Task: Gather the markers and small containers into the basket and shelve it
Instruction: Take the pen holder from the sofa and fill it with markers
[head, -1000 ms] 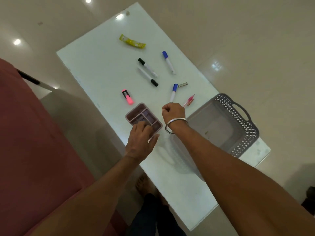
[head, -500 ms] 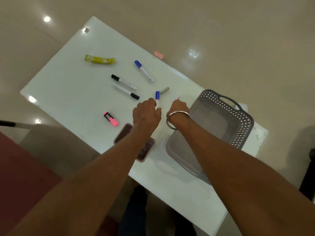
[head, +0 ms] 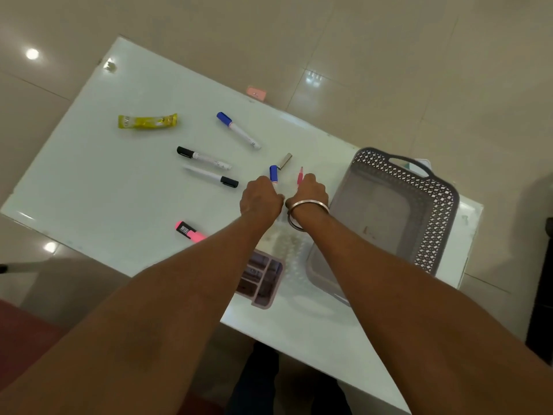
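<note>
Both hands are now working side by side past the divided tray (head: 263,280), which the left hand (head: 260,200) was touching a second ago and has left near the desk (head: 89,190) edge. That left hand is closing over the blue-capped marker (head: 273,173), whose cap is poking out beyond the knuckles; whether the fingers are already gripping the barrel I cannot tell. The right hand (head: 311,190), wearing a bangle (head: 306,214), is curling around a thin pink pen (head: 300,175), tip showing above the fist. The grey perforated basket (head: 437,217) is sitting just beside the right wrist, apparently empty. Two black-capped markers (head: 203,157) (head: 212,176), another blue marker (head: 238,130), a pink highlighter (head: 190,232), a yellow wrapper (head: 147,121) and a small metal piece (head: 285,161) are lying loose. Judging by look, the markers are light, stiff and smooth, likely rolling easily on the glossy top, so pinching mid-barrel should be holding best.
</note>
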